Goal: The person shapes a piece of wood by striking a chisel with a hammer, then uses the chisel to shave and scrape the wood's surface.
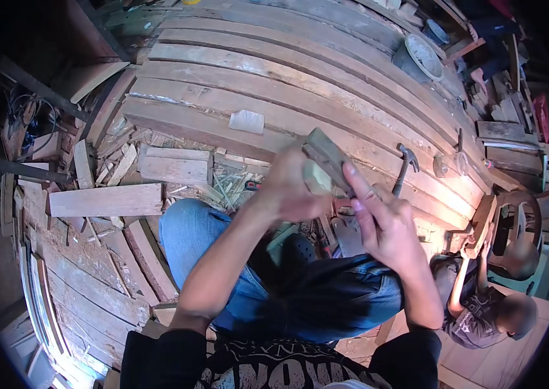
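Observation:
Above my lap, both hands are at a short wooden block (327,155) with a dark side face. My right hand (385,220) holds its lower end between thumb and extended fingers. My left hand (294,181), blurred by motion, is closed round a pale greenish piece (316,178) against the block's left side; what that piece is, I cannot make out. A hammer (407,165) lies on the planks to the right of the block. On the plank edge up and left is a whitish scrap (246,121).
Long planks (222,74) stretch across the front. Offcuts (106,200) and shavings lie at left. A round basin (420,58) stands at upper right. At lower right another person (482,318) holds a piece of wood (482,223). A clear container (449,165) sits near the hammer.

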{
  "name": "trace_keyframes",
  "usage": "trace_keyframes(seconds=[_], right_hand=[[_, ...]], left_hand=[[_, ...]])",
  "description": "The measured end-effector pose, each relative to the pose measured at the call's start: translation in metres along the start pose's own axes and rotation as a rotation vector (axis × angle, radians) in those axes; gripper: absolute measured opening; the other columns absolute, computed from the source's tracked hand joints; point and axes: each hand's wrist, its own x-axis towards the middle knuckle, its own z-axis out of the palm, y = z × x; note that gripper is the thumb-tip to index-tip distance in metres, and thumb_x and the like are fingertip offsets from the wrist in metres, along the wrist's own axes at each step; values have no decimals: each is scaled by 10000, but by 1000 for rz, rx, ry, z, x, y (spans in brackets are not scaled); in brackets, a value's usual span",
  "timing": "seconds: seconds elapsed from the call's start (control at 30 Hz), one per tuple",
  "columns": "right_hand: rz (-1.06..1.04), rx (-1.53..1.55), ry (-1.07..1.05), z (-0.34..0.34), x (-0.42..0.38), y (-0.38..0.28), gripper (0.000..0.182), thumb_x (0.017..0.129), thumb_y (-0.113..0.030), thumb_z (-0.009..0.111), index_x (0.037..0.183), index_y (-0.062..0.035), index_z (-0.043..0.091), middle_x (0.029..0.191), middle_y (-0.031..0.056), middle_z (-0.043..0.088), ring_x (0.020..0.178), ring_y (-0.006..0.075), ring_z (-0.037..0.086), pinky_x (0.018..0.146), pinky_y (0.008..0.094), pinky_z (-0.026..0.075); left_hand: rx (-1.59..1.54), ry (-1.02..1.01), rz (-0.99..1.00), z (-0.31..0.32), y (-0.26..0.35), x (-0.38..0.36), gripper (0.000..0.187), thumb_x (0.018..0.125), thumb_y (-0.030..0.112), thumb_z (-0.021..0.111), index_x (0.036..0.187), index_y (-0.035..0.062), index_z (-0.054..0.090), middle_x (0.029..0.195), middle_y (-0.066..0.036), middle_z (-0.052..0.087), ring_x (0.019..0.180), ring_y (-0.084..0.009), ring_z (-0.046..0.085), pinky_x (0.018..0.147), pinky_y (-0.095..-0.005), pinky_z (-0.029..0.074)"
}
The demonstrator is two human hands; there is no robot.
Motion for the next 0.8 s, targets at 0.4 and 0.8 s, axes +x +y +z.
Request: trace_keyframes(seconds=[0.4,0.8], right_hand=[[56,-247,-30,-7,12,-7,619,839,-73,650,1418,-244,511,653,133,522,486,305,559,499,438,500],[24,-207,14,-6,6,-2,668,824,-54,635,1444,-235,465,700,148,572,538,320,605,518,440,515]], left_hand=[[-31,8,60,5,-17,-2,509,561,104,682,1048,-7,585,962,-159,617,897,-277,613,807,-362,494],[54,20,161,2,-9,4,628,530,133,754,1110,-10,560,1017,-225,619,961,-413,607,838,-441,493]])
